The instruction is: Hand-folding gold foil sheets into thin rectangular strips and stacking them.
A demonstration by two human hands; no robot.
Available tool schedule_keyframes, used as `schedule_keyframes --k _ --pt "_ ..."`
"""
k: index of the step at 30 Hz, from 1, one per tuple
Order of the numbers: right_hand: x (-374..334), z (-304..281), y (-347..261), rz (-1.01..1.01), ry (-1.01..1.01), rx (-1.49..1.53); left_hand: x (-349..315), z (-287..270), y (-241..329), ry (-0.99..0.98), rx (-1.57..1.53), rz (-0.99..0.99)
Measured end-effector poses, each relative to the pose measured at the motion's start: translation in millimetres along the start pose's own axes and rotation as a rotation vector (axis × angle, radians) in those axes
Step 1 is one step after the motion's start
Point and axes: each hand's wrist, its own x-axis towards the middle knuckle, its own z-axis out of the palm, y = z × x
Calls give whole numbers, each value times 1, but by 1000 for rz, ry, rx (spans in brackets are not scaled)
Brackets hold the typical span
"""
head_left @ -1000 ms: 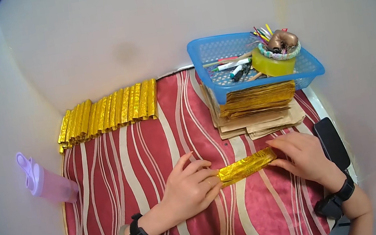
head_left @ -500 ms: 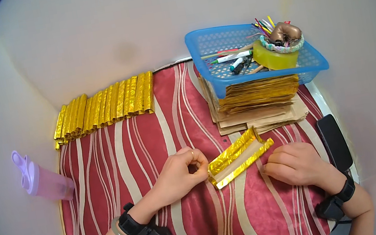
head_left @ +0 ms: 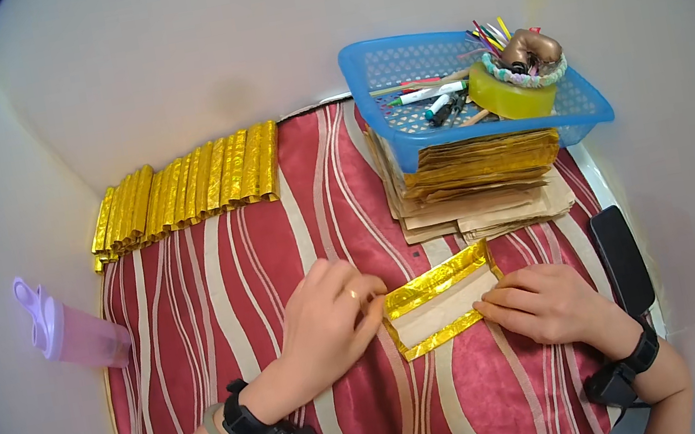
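A gold foil paper sheet (head_left: pixel 443 304), partly unfolded with its pale inner face showing, lies on the red striped cloth (head_left: pixel 220 286). My left hand (head_left: pixel 329 322) pinches its left end. My right hand (head_left: pixel 544 303) presses fingertips on its right lower edge. Both wrists wear black bands.
A row of several folded gold pieces (head_left: pixel 185 190) lies at the back left. A stack of gold and brown paper (head_left: pixel 477 185) carries a blue basket (head_left: pixel 406 128) with pens and a yellow cup. A purple bottle (head_left: pixel 70 331) lies left; a black phone (head_left: pixel 618 248) sits right.
The gold piece was a closed folded strip held between both hands; it has been opened flat, exposing the pale inside. My hands moved apart to its two ends.
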Motion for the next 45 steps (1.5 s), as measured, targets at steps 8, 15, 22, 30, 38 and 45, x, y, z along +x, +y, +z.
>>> schedule_keyframes --k 8,15,22,30,38,45 --pt "-4 -1 -5 -12 52 -11 -34 -6 39 -169 49 282" --pt "-13 3 0 303 84 338 -36 -5 39 -135 -164 -58" --pt "-9 4 -3 566 18 554 -35 -1 48 -132 -431 -496" --pt "1 5 -9 691 -55 464 -30 2 48 -121 -275 -335" --pt "2 8 -9 676 -50 389 -30 9 44 -121 -212 -286" --pt "2 9 -10 686 -87 340 -27 6 49 -191 -61 -234"
